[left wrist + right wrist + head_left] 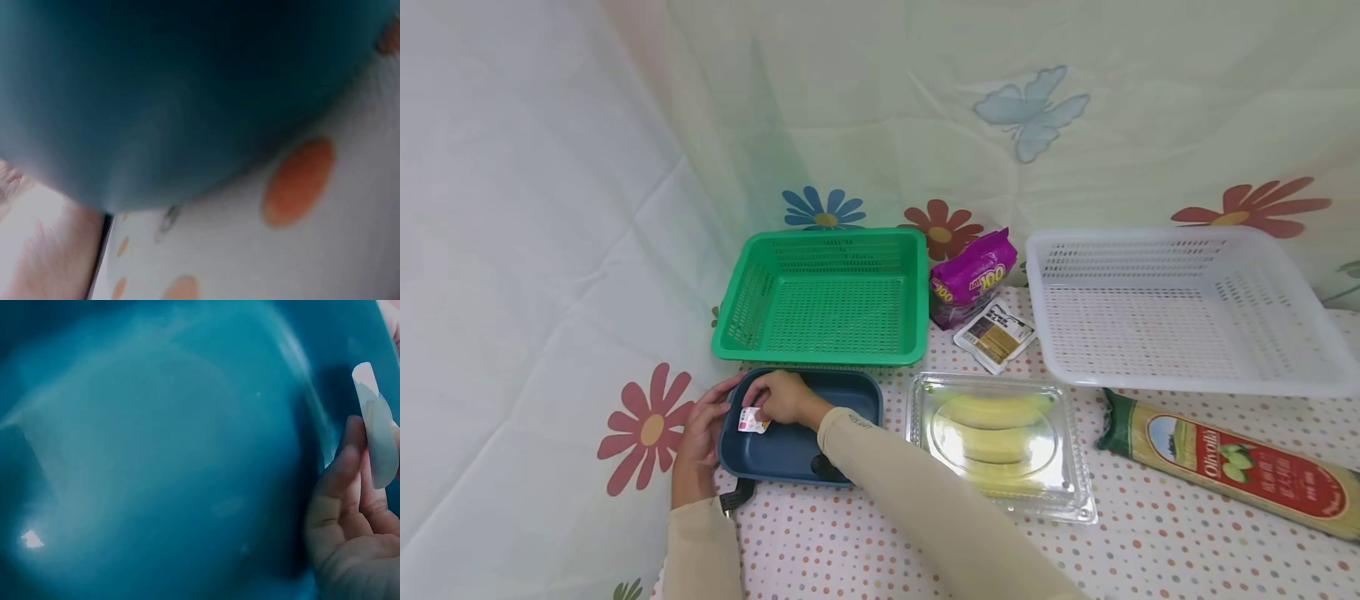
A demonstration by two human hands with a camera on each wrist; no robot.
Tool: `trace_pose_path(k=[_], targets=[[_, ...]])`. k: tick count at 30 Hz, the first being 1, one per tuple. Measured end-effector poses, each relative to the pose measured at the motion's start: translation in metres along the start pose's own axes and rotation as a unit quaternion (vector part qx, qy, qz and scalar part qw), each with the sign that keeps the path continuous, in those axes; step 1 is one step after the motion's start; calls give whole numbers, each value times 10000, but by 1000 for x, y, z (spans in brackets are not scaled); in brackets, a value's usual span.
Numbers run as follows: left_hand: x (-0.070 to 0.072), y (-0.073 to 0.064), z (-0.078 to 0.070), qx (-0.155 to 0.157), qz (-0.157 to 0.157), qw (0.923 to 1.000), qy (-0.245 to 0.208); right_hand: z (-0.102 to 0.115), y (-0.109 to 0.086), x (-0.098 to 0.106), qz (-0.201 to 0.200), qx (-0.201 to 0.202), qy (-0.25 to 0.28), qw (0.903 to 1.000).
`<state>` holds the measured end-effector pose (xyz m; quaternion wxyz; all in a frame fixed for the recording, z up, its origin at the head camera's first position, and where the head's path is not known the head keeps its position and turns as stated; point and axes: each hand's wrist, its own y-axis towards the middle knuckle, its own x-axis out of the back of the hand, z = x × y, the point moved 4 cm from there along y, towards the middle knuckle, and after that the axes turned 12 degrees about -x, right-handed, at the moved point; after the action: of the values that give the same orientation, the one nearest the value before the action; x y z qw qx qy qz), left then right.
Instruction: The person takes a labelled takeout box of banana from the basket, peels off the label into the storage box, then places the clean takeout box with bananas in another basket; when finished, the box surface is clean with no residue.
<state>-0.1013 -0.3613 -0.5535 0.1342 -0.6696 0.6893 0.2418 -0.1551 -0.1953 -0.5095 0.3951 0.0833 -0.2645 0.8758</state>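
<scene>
A dark blue rectangular pan (857,400) stands in front of the green basket, its inside filling much of the right wrist view. At its left rim, my left hand (702,429) holds the pan's side, fingers along the edge. My right hand (786,398) reaches into the pan and pinches a small white label (751,421) with red and orange print. Seen edge-on in the right wrist view, the label (375,425) curves between thumb and fingers. Only the pan's blurred outer wall (169,137) and part of a hand show in the left wrist view.
Behind the pan is a green basket (820,360); a white basket (1187,385) stands right. Between them are a purple bag (973,275) and a flat pouch (996,333). A clear box of bananas (1000,442), a spaghetti pack (1240,467) and a black plug (737,496) lie nearer.
</scene>
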Motion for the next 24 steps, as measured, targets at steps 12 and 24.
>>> trace_pose_path(k=[12, 24], targets=[[-1, 0, -3, 0, 198, 9995, -243, -5, 8, -7, -180, -216, -26, 9996], [-4, 0, -5, 56, 293, 9987, -406, -2, 12, -12, -651, -543, -563, 9948]])
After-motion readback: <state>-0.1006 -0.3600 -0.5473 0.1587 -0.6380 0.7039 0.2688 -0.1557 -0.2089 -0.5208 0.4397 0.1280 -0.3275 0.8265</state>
